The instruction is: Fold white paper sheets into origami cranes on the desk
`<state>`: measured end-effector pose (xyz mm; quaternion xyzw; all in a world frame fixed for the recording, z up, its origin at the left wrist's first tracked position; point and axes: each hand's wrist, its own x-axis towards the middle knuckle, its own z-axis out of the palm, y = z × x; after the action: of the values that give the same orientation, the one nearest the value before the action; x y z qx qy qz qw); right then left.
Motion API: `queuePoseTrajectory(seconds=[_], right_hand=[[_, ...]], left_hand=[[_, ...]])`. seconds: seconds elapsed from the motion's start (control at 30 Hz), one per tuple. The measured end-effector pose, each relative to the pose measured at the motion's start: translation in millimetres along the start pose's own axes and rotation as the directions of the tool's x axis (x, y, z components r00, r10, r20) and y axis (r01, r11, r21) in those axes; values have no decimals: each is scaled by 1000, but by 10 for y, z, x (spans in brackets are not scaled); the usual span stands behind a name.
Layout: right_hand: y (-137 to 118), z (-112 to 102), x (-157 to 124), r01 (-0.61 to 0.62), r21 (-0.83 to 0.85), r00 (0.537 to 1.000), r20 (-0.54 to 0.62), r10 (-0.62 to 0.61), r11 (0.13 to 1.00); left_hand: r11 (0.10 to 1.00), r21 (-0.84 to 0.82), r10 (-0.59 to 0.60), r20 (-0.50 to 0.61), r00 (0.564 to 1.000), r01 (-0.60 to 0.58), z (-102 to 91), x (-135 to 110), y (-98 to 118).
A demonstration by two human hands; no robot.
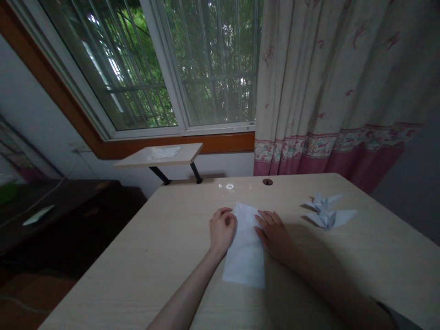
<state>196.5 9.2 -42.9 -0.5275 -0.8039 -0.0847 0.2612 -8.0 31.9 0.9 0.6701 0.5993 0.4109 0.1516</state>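
A white sheet of paper (245,256), longer than it is wide, lies on the desk between my hands. Its far left corner looks folded over. My left hand (222,229) is at the paper's left edge, thumb and index finger pinched together on it near that corner. Across from it, my right hand (275,233) lies with fingers stretched out and fairly flat, the fingertips touching the paper's right edge. Two folded paper cranes (326,215) sit on the desk to the right of my right hand, apart from it.
The pale wooden desk (165,256) has a round cable hole (267,182) at its back edge. A small raised shelf (137,158) at the back left carries white paper (167,151). Behind are a barred window and a curtain (302,91). A dark table (68,197) stands to the left.
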Motion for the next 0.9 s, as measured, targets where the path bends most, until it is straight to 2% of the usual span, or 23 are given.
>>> queuePoseTrajectory(seconds=[0.13,0.2,0.43,0.57,0.73,0.83,0.9], right_hand=[[-17,-94,40,32,73,999,-26,-30,997],[-35,-150,61,47,119,998,-34,-43,992],[-100,-297,76,166,258,985,-91,-147,952],[-82,-301,78,178,295,981,-130,-145,939],[15,-286,124,81,467,976,-217,25,881],[93,-256,147,-20,626,962,-201,186,780],[146,-217,155,-85,732,945,-156,287,676]], left_hand=[[945,-326,-43,-46,998,26,20,64,-101],[909,-416,-70,-60,996,39,5,92,-129],[828,-558,-85,-42,995,47,-63,115,-92],[795,-606,-41,-10,999,27,-51,85,-43],[799,-591,176,48,983,-115,-102,6,39],[830,-511,323,110,940,-225,-134,-44,91],[855,-447,376,185,908,-263,-137,-71,113]])
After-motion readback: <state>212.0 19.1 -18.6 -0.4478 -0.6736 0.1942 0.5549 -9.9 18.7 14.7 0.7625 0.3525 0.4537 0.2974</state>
